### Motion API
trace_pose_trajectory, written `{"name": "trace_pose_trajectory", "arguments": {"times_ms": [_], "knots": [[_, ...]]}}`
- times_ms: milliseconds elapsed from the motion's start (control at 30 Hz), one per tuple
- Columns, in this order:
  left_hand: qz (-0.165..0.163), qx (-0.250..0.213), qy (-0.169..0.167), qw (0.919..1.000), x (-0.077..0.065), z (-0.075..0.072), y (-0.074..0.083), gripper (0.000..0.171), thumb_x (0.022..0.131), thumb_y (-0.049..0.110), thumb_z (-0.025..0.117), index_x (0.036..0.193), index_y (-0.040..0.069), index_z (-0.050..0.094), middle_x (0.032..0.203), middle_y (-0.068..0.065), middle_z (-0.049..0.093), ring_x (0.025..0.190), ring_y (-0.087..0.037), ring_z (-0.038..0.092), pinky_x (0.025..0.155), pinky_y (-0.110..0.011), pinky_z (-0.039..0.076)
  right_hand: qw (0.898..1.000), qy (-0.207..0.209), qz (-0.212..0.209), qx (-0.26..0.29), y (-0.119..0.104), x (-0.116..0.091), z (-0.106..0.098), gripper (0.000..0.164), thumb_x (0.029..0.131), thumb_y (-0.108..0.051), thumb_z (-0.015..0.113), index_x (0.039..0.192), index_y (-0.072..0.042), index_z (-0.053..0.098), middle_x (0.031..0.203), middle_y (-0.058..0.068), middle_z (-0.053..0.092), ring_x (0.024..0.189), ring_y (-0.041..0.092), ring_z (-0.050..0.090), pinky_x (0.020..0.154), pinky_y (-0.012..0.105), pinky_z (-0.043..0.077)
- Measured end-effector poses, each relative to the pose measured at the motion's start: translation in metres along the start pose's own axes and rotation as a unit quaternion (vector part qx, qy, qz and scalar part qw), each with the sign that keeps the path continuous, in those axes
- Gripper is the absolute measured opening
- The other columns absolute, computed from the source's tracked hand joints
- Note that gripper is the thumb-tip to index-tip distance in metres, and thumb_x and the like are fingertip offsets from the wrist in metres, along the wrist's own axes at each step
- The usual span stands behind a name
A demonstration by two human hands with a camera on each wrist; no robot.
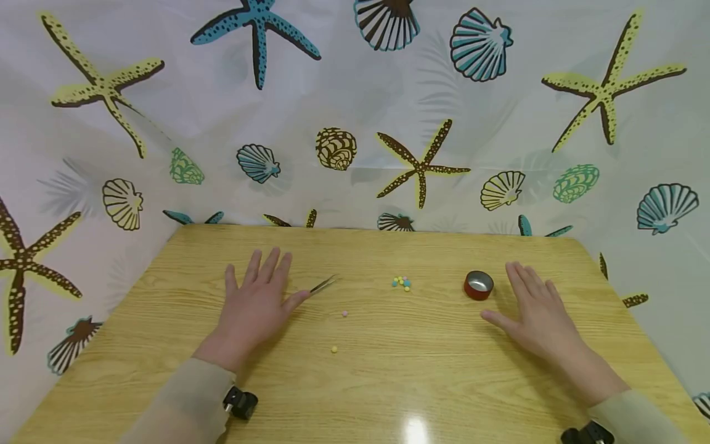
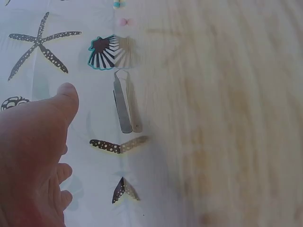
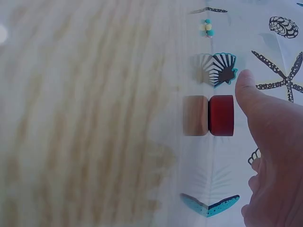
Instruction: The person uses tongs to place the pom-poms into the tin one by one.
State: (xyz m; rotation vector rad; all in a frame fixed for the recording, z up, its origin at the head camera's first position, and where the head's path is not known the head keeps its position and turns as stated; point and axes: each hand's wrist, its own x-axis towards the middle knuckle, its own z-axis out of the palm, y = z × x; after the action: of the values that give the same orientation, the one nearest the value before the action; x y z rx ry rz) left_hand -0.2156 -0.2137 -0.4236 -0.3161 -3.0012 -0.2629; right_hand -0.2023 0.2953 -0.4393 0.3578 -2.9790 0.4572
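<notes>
My left hand (image 1: 256,305) is spread with straight fingers at the left of the table, holding nothing. Metal tweezers (image 1: 323,284) lie just beyond its thumb tip; the left wrist view shows the tweezers (image 2: 122,104) apart from the thumb. At the right, my right hand (image 1: 540,314) has straight fingers and a thumb held out, with nothing in it. Beside that hand stands a small round red tin (image 1: 478,285) with a silvery inside, also seen as a red tin (image 3: 221,115) in the right wrist view. Hand and tin do not appear to touch.
A cluster of several small blue, yellow and pink beads (image 1: 402,283) lies mid-table. Nearer me are one pink bead (image 1: 345,314) and one yellow bead (image 1: 334,349). The glossy wooden table (image 1: 421,382) ends at a hanging cloth (image 1: 310,98) printed with shells and starfish.
</notes>
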Motion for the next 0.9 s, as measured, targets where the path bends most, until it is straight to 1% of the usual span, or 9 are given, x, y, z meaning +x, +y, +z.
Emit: {"name": "trace_pose_trajectory", "arguments": {"times_ms": [300, 633, 900], "knots": [[0.006, 0.008, 0.005, 0.9999, 0.005, 0.005, 0.005, 0.087, 0.113, 0.062, 0.053, 0.177, 0.011, 0.022, 0.182, -0.018, 0.018, 0.168, -0.044, 0.002, 0.122, -0.082, -0.001, 0.999, -0.003, -0.002, 0.045, -0.002, 0.009, 0.000, 0.117, 0.100, -0.059, 0.078, 0.174, 0.003, 0.013, 0.176, 0.033, 0.023, 0.162, 0.055, 0.019, 0.127, 0.073, 0.011], [0.008, -0.006, 0.000, 1.0000, 0.006, 0.005, 0.012, 0.085, 0.113, 0.060, 0.053, 0.176, 0.010, 0.025, 0.181, -0.018, 0.021, 0.168, -0.045, 0.006, 0.123, -0.082, 0.001, 0.996, -0.017, 0.003, 0.092, -0.004, 0.017, 0.004, 0.114, 0.101, -0.055, 0.079, 0.174, 0.004, 0.014, 0.174, 0.035, 0.024, 0.161, 0.056, 0.021, 0.128, 0.071, 0.012], [0.013, -0.003, 0.001, 0.9999, 0.009, 0.010, 0.013, 0.083, 0.114, 0.060, 0.053, 0.175, 0.009, 0.028, 0.180, -0.019, 0.025, 0.168, -0.045, 0.009, 0.123, -0.081, 0.005, 0.993, -0.028, 0.011, 0.118, -0.003, 0.025, 0.008, 0.114, 0.101, -0.056, 0.079, 0.174, 0.002, 0.014, 0.173, 0.036, 0.025, 0.159, 0.057, 0.024, 0.128, 0.070, 0.016]]}}
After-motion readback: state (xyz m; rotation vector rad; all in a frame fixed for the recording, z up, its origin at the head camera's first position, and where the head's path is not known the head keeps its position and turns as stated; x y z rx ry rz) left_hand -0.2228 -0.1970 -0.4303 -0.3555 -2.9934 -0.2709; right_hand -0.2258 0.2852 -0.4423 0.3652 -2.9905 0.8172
